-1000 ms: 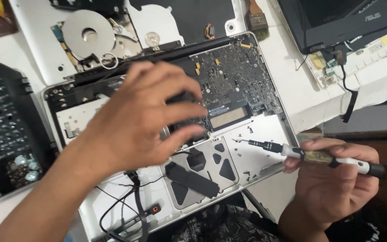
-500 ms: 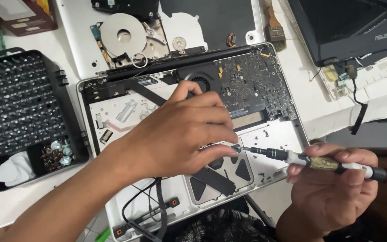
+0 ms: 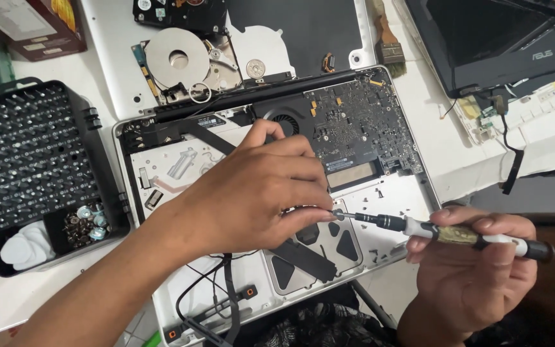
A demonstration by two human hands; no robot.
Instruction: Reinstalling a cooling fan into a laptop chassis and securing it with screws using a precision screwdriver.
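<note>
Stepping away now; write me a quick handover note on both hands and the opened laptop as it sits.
Left hand: fingertips pinch at the screwdriver tip, over the silver opened laptop chassis.
Right hand: grip on the slim white-and-black precision screwdriver, lying near level, tip toward the left fingers.
Done: bottom cover off, dark green logic board and fan exposed.
Left: whatever sits at the tip is hidden.
Black bit case lies left of the chassis.

Left hand arched palm-down, fingertips pinched; right hand curled closed.
</note>
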